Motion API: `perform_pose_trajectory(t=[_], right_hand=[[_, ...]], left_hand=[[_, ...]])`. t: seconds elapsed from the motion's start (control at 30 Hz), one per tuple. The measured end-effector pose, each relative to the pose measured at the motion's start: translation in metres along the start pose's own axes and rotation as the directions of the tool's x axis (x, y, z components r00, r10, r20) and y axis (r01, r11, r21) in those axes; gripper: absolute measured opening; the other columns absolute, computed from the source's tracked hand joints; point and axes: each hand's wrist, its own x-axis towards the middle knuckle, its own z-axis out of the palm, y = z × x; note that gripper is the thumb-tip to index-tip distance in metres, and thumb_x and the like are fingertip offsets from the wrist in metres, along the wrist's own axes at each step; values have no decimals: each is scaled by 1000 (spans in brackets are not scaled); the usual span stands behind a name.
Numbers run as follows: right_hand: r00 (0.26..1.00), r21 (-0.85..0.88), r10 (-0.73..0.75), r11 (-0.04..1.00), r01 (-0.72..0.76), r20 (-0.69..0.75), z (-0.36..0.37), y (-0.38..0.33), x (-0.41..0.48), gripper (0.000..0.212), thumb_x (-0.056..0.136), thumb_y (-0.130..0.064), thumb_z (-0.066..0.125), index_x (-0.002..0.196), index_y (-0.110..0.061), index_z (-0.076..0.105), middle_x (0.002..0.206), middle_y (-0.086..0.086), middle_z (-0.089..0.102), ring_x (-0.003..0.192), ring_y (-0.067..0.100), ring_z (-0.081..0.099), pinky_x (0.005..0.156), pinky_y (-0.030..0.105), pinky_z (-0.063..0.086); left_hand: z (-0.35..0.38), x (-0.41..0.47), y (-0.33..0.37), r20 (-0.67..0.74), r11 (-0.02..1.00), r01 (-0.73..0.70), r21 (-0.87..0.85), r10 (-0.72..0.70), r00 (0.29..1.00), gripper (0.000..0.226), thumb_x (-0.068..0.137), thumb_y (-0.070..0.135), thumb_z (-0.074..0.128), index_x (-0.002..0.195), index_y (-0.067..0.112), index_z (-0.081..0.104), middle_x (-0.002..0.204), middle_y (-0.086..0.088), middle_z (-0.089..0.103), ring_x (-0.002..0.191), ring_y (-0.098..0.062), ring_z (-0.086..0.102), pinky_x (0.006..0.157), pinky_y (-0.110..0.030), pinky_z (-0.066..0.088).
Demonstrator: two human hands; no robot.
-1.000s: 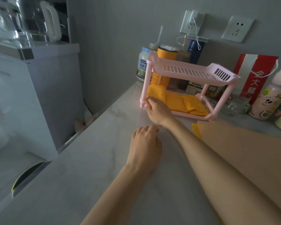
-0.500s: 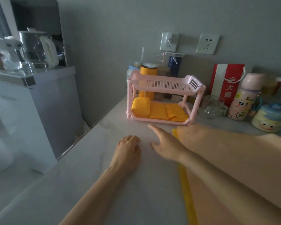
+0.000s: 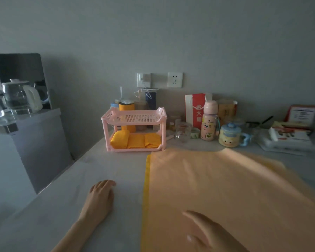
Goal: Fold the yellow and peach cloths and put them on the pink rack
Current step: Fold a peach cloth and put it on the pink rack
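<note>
The pink two-tier rack (image 3: 135,117) stands at the back of the marble counter. Three folded yellow cloths (image 3: 135,141) lie side by side on its lower shelf; the top shelf holds nothing. A large peach cloth (image 3: 235,188) lies spread flat on the counter to the right, with a strip of yellow cloth (image 3: 146,188) showing under its left edge. My left hand (image 3: 101,197) rests palm down on the bare counter, left of the cloths. My right hand (image 3: 207,233) hovers over the near part of the peach cloth, fingers loosely extended and holding nothing.
Behind and right of the rack stand jars, a glass (image 3: 183,131), a pink cartoon bottle (image 3: 209,122), a duck mug (image 3: 230,135), a red bag (image 3: 195,110) and boxes (image 3: 287,137). A cabinet with kettles (image 3: 22,99) is on the left.
My right hand has drawn back from the rack's lower shelf to the near part of the peach cloth. The view has pulled back; my left hand stays flat on the counter.
</note>
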Motion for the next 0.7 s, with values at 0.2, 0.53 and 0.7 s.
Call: perform_pose_trajectory(t=[0.2, 0.53, 0.7], right_hand=[[998, 129, 62, 990, -61, -10, 12, 12, -64, 44, 94, -53, 15, 116, -30, 46, 99, -19, 68, 93, -5, 62, 83, 6, 40], [984, 268, 154, 955, -127, -85, 4, 16, -96, 20, 80, -21, 56, 93, -18, 71, 98, -2, 69, 91, 20, 64, 83, 26, 44], [985, 353, 169, 924, -144, -40, -3, 9, -128, 37, 83, -35, 50, 106, -13, 68, 113, 0, 66, 108, 15, 59, 96, 20, 39]], left_hand=[[-4, -81, 110, 43, 952, -255, -172, 266, 963, 34, 80, 23, 41, 102, 12, 64, 108, 1, 65, 108, -10, 48, 94, -14, 30], [-5, -169, 189, 321, 878, -359, -317, 455, 831, 75, 78, 73, 36, 129, 21, 53, 135, 11, 45, 127, 7, 27, 106, -8, 13], [-6, -176, 177, 395, 868, -455, -197, 495, 774, 95, 70, 85, 20, 141, 23, 35, 146, 14, 21, 133, 8, 8, 106, -5, -5]])
